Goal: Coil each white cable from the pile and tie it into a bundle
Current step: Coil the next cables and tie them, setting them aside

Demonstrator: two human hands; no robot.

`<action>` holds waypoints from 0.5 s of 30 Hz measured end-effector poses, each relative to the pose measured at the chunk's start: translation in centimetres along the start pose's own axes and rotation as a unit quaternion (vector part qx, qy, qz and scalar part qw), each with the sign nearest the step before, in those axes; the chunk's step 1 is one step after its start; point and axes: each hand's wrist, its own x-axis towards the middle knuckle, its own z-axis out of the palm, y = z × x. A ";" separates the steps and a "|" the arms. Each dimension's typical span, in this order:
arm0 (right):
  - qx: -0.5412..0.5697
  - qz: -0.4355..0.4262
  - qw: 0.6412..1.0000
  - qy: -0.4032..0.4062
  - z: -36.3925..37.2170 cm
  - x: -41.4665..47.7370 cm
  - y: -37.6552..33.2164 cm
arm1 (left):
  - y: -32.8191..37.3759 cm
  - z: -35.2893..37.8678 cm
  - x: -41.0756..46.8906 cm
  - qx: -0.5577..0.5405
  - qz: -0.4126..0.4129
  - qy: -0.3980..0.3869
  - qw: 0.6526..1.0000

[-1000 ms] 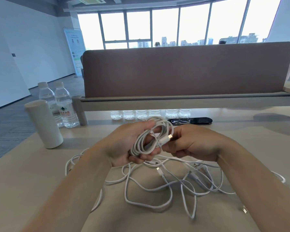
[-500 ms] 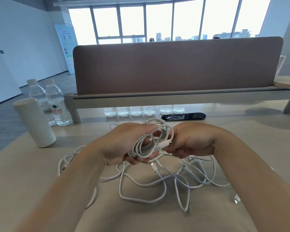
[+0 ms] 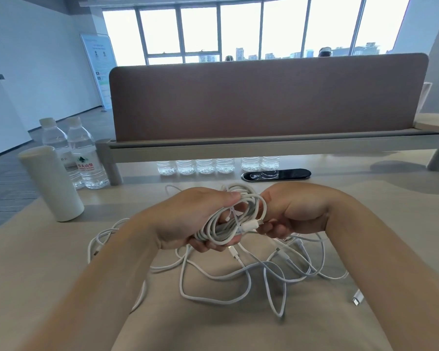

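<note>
While left hand (image 3: 188,219) clasps coil (image 3: 235,220) just above pile (image 3: 251,273) on desk (image 3: 48,262), right hand (image 3: 298,214) pinches plug (image 3: 250,226) (fingertips partly hidden, so likely). We'd wrap tail snugly round coil's middle, press loops flat, then tuck plug through.

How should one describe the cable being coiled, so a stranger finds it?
Look below the brown divider, above the table. The coiled cable sits in the left hand, its plug pinched by the right hand; unlike the loose cables beneath, it forms loops.
</note>
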 end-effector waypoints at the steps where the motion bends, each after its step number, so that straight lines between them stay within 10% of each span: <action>1: -0.017 0.004 1.000 0.010 0.0 -0.1 -0.1 | 0.0 0.1 0.0 0.005 0.000 -0.006 1.000; 15: -0.071 -0.021 0.997 0.033 -0.4 -0.9 -0.4 | 0.2 0.3 -0.2 0.081 -0.032 -0.038 0.995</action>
